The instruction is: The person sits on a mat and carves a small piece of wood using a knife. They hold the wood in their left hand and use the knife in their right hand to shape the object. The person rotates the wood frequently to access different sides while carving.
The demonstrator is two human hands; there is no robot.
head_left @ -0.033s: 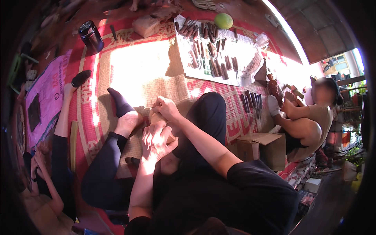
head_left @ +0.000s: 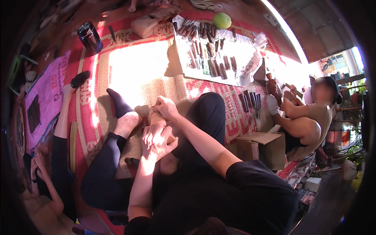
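Observation:
My left hand [head_left: 156, 141], closed, grips a light tan piece [head_left: 156, 117] that looks like wood, in front of my bent legs. Part of that piece shows between my two hands, and another bit by the left thumb. Just beyond it, at the piece's far end, my right hand [head_left: 167, 108] is closed, its fingers curled in. Whatever lies in the right fingers is too small or hidden to name.
Several wooden-handled chisels [head_left: 214, 67] lie on a pale sheet [head_left: 192, 73] on the mat, with more tools [head_left: 250, 102] nearer right. A green ball-shaped fruit [head_left: 222, 20], black flask [head_left: 89, 38] and cardboard box [head_left: 270, 150] stand around. People sit at right [head_left: 319, 117] and left [head_left: 55, 199].
The whole view has shifted very slightly. My right hand has turned a little at the far end of the tan piece; my left hand keeps its grip.

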